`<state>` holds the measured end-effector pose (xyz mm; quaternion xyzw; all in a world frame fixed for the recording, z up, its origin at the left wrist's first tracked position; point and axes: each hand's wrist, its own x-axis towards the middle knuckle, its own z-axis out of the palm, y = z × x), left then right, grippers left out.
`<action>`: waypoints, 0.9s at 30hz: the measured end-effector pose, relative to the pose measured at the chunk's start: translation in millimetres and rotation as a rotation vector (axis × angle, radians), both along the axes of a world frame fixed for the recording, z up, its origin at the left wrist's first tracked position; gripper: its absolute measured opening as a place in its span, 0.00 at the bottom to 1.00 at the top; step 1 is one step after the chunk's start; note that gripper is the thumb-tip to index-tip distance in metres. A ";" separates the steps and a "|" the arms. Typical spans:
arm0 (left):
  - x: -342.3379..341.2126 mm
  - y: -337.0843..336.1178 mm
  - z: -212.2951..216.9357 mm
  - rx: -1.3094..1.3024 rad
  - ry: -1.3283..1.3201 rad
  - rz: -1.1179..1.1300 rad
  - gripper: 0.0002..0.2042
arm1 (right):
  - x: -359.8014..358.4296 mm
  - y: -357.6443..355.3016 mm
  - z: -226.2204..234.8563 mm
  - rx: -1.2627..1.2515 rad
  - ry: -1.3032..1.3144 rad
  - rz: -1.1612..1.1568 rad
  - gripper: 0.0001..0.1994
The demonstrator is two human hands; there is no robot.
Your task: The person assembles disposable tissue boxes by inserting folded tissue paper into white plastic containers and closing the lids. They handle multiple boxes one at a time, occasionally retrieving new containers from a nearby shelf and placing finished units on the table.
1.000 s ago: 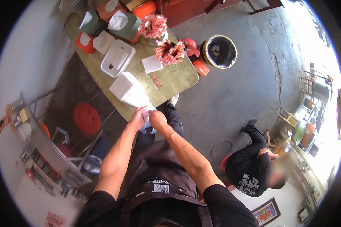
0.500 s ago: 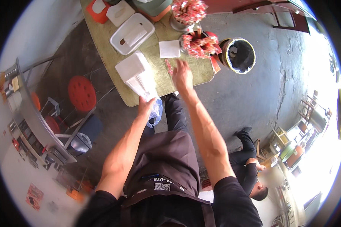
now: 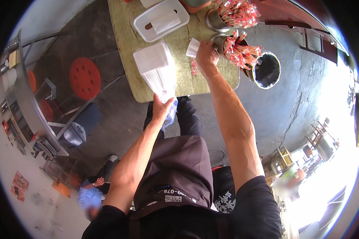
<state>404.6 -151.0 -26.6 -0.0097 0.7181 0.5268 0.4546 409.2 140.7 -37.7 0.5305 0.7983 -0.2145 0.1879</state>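
Observation:
My left hand (image 3: 162,106) is closed around the gathered plastic bag at the near end of a stack of white paper napkins (image 3: 157,65). The stack lies on the table, and the loose bluish plastic (image 3: 170,116) hangs past its edge. My right hand (image 3: 207,55) has curled fingers over the right part of a single white napkin (image 3: 192,47), close beside a metal canister (image 3: 220,43). The hand hides whatever its fingertips hold. Red-and-white wrapped sticks (image 3: 241,51) fan out of that canister. A small red-and-white scrap (image 3: 194,67) lies just nearer on the tabletop.
A second metal canister (image 3: 214,22) of wrapped sticks stands behind. A white oval-holed tissue box (image 3: 161,20) sits at the far left of the yellowish table (image 3: 127,44). Right of it stands a lined bin (image 3: 278,71); left is a red stool (image 3: 84,78). Other people sit behind me.
My right hand has reached farther forward, from above the scrap to the napkin beside the canister. My left hand keeps its hold on the bag. The view has shifted with my head.

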 end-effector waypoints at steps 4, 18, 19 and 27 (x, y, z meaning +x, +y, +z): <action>4.6 1.4 13.4 -0.044 0.072 -0.007 0.39 | 6.4 -3.7 -1.1 -0.008 0.025 0.011 0.15; 11.1 -2.4 68.1 -0.348 0.101 -0.145 0.46 | 120.9 -64.2 42.7 -0.616 0.513 -0.613 0.20; 11.1 -2.5 70.1 -0.350 0.112 -0.146 0.45 | 129.1 -70.6 50.8 -0.701 0.545 -0.665 0.19; 3.7 -9.3 71.2 -0.391 0.205 -0.189 0.42 | 156.9 -108.1 66.7 -0.912 0.647 -0.913 0.16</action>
